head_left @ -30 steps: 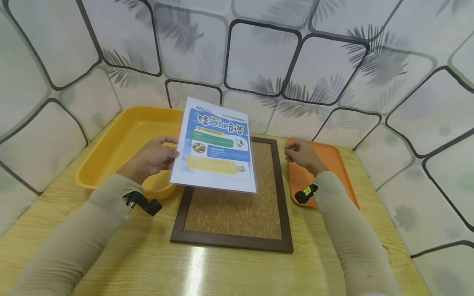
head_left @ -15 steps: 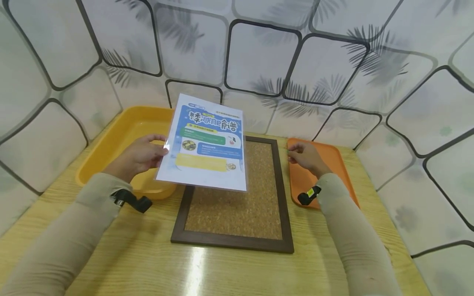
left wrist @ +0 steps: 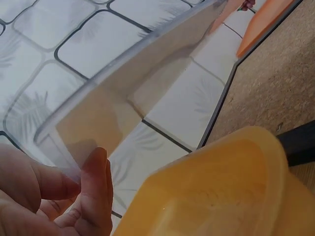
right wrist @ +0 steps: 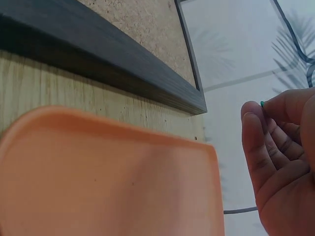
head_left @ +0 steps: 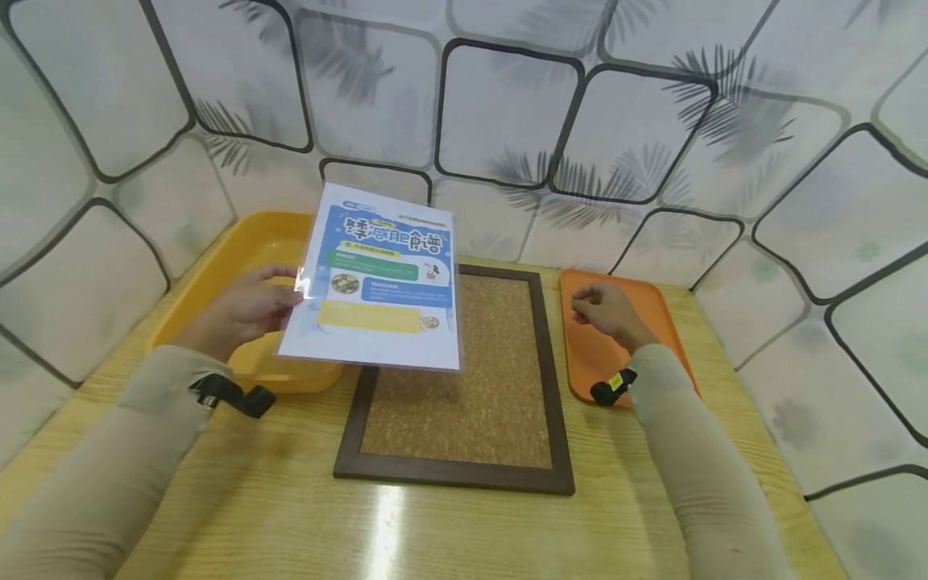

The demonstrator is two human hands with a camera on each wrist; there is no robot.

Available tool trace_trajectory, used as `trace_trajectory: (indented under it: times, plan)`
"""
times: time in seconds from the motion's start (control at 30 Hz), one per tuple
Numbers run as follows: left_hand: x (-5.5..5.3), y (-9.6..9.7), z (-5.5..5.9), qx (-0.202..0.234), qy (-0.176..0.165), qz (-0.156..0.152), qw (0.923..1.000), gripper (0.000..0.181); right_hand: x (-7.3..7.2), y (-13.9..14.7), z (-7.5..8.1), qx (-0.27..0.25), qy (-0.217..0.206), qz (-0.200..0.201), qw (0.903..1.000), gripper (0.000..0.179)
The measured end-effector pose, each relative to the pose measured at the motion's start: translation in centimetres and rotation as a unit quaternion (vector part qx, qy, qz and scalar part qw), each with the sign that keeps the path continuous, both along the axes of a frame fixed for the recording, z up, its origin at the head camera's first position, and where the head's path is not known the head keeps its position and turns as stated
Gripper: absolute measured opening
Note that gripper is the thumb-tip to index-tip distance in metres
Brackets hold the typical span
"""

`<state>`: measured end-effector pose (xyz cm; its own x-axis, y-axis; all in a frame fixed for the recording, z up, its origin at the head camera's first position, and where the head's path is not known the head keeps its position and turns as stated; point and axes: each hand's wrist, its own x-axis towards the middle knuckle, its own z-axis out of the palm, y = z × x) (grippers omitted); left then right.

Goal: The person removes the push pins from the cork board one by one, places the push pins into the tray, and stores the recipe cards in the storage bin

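My left hand (head_left: 246,312) pinches the left edge of a laminated poster (head_left: 377,278) between thumb and fingers. The sheet has blue, green and yellow print and is held in the air, over the yellow tub's right side and the left part of a dark-framed corkboard (head_left: 500,411). In the left wrist view the poster (left wrist: 162,64) is seen nearly edge-on. My right hand (head_left: 611,312) hovers above an orange tray (head_left: 652,302). Its thumb and fingertips pinch a tiny green object (right wrist: 262,103), mostly hidden, whose kind I cannot make out.
A deep yellow tub (head_left: 297,380) stands at the left, close beside the corkboard. The orange tray lies to the board's right. All rest on a wooden table (head_left: 464,532) against a patterned wall (head_left: 507,113) that also closes in both sides.
My left hand has carried the poster leftward, uncovering more of the corkboard. The right hand has shifted slightly right and down over the orange tray, still pinching.
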<state>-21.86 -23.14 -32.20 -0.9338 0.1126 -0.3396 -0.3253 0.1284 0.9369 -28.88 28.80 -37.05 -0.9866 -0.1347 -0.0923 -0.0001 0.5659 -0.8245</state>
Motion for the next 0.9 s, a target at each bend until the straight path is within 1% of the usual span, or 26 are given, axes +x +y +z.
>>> trace_trajectory:
  times: [0.13, 0.3, 0.53, 0.63, 0.7, 0.77, 0.83, 0.9]
  plan:
    - [0.0, -0.8, 0.0, 0.004, 0.003, -0.002, 1.0, 0.047, 0.3, 0.3, -0.2, 0.002, 0.001, 0.001, 1.0, 0.032]
    - [0.0, -2.1, 0.0, 0.029, 0.0, 0.006, 0.9996, 0.031, 0.7, 0.5, -0.3, 0.009, 0.004, 0.001, 1.0, 0.033]
    - [0.3, -3.9, -0.3, 0.037, -0.006, 0.016, 0.9992, 0.028, 1.0, 0.8, -0.8, 0.003, 0.0, -0.003, 1.0, 0.031]
    - [0.5, -4.5, -0.3, 0.051, -0.01, 0.022, 0.9984, 0.027, 1.1, 0.9, -0.9, 0.003, 0.001, -0.002, 1.0, 0.03]
    - [0.6, -4.9, -0.4, 0.043, -0.015, 0.029, 0.9985, 0.027, 1.1, 1.1, -1.0, 0.0, -0.003, -0.004, 1.0, 0.03]
    - [0.8, -5.1, -0.4, 0.023, -0.017, 0.036, 0.9989, 0.027, 1.1, 1.2, -1.1, 0.0, -0.006, -0.004, 1.0, 0.03]
    - [1.0, -5.4, -0.4, -0.007, -0.019, 0.045, 0.9988, 0.026, 1.2, 1.4, -1.3, 0.001, -0.008, -0.004, 1.0, 0.03]
    - [1.1, -5.7, -0.5, -0.022, -0.018, 0.049, 0.9984, 0.026, 1.3, 1.6, -1.4, 0.005, -0.008, -0.005, 1.0, 0.029]
